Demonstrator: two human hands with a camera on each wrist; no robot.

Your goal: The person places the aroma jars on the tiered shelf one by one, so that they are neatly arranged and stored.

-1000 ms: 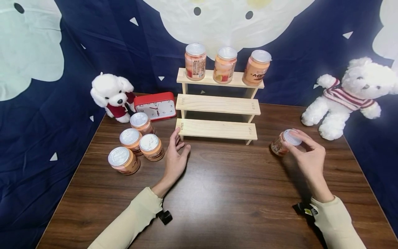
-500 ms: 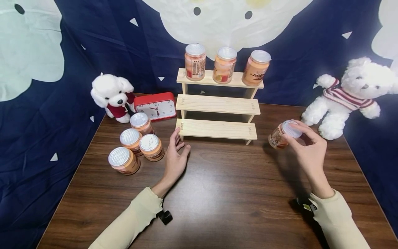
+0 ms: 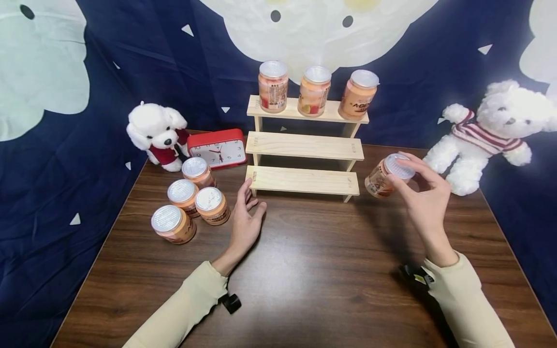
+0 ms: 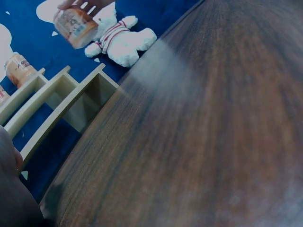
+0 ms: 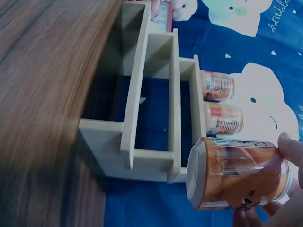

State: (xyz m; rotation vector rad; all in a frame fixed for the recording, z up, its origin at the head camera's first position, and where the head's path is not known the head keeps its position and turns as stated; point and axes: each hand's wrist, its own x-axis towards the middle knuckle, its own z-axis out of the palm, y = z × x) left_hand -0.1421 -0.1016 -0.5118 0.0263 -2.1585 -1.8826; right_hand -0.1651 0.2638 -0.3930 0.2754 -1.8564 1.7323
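My right hand (image 3: 425,198) pinches an orange-labelled jar (image 3: 379,180) near its silver lid, with the jar tilted and raised off the table, right of the wooden three-step rack (image 3: 304,180). In the right wrist view the held jar (image 5: 236,175) overlaps the rack's end, its base toward the steps. My left hand (image 3: 246,222) rests at the rack's lower left corner, a finger touching the bottom step's edge. Three similar jars, left (image 3: 273,87), middle (image 3: 315,92) and right (image 3: 359,95), stand on the top step. The two lower steps carry none.
Several more jars (image 3: 174,225) cluster on the table left of my left hand. Behind them are a red clock (image 3: 217,149) and a white plush dog (image 3: 156,135). A striped-shirt teddy bear (image 3: 487,135) sits at the back right, before a blue cloth backdrop (image 3: 404,63).
My right hand has lifted the jar from the table and carried it up and left, closer to the rack. The left hand has stayed in place.
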